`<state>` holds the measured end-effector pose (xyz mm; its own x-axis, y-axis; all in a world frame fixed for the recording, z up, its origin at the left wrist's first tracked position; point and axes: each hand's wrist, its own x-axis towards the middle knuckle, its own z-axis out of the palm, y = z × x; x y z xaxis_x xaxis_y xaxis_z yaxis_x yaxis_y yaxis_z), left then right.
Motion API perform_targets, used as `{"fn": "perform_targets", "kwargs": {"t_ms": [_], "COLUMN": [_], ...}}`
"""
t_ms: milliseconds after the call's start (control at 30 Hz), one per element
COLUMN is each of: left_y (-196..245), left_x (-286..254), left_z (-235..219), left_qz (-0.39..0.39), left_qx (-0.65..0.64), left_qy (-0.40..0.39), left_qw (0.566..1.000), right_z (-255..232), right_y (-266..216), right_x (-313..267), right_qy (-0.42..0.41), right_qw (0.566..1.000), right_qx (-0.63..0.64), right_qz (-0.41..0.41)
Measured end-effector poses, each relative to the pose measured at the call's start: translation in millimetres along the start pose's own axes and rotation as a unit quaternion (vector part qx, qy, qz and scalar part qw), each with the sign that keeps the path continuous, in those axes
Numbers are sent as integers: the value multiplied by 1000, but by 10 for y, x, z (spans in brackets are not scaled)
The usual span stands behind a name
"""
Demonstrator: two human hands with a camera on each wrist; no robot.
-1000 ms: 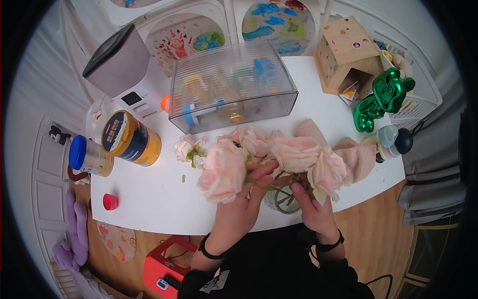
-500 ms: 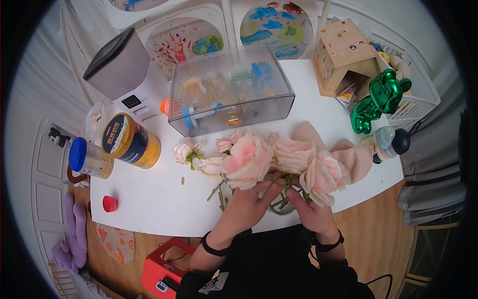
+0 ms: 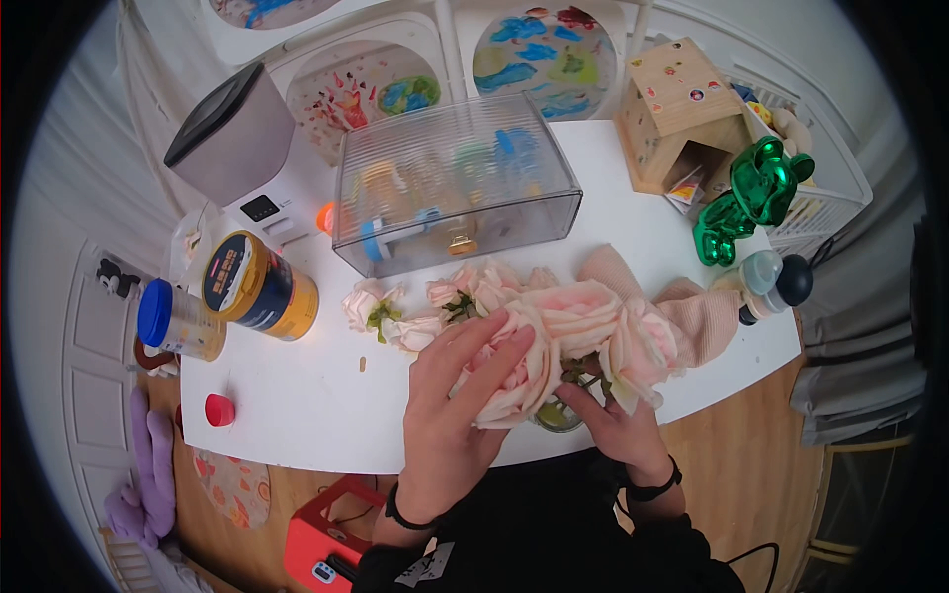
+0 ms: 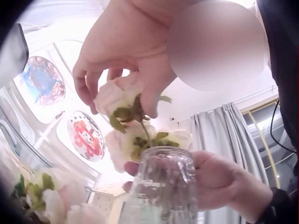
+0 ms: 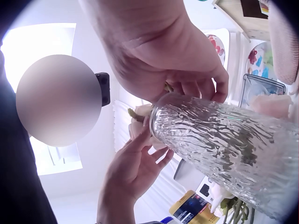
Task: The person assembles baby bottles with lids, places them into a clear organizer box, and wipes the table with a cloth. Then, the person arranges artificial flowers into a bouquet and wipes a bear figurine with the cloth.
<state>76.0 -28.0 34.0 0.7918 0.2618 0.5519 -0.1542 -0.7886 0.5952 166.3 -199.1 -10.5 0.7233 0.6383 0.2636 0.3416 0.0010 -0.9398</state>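
My left hand (image 3: 445,410) holds a pale pink rose (image 3: 516,385) by its bloom, fingers over the petals and thumb at the green base, as the left wrist view shows. Its stem runs down into the mouth of a clear ribbed glass vase (image 4: 161,191). Around the back of the vase's neck curls my right hand (image 3: 628,435), its thumb close to the stems at the rim. Two more pink roses (image 3: 583,314) lean over the vase beside the held one. Beyond the left hand, several loose roses (image 3: 371,304) lie on the white table (image 3: 287,395).
A grey clear box (image 3: 455,188) with a gold latch stands behind the roses. Left of it are a yellow tub (image 3: 262,287), a blue-lidded jar (image 3: 183,316) and a red cup (image 3: 219,410). At right lie a pink knitted cloth (image 3: 702,316) and a green shiny bear figure (image 3: 751,203).
My left hand has moved from the stems at the vase mouth up onto the rose's bloom. That rose now sits lower and nearer the body; the right hand stays at the vase.
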Motion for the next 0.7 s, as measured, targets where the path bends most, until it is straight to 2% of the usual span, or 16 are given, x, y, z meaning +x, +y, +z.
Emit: {"fn": "perform_targets", "kwargs": {"t_ms": [67, 167, 300, 367, 400, 467, 567, 700], "left_y": [39, 16, 76, 59, 50, -11, -22, -68], "left_x": [1, -28, -36, -14, 1, 11, 31, 23], "left_z": [49, 97, 186, 176, 175, 193, 193, 197], "left_qz": [-48, -89, -79, -79, -76, -83, -94, -73], "left_qx": [15, 53, 66, 60, 53, 34, 1, -50], "left_qy": [20, -3, -22, -23, -24, -16, -14, 9], "left_qw": [999, 995, 994, 995, 995, 996, 995, 996], "right_z": [25, 30, 54, 34, 20, -4, 8, 20], "right_y": [-9, -30, -45, -8, 6, 24, -50, 77], "right_x": [-4, 25, 33, -1, 5, 32, 69, 62], "right_qy": [9, 9, 44, 16, 14, -33, -33, -44], "right_qw": [999, 999, 999, 997, 997, 999, 997, 998], "right_qx": [29, 44, -14, 4, 3, -36, -16, -6], "right_qz": [36, 24, 16, 79, 79, 19, 61, 47]}}
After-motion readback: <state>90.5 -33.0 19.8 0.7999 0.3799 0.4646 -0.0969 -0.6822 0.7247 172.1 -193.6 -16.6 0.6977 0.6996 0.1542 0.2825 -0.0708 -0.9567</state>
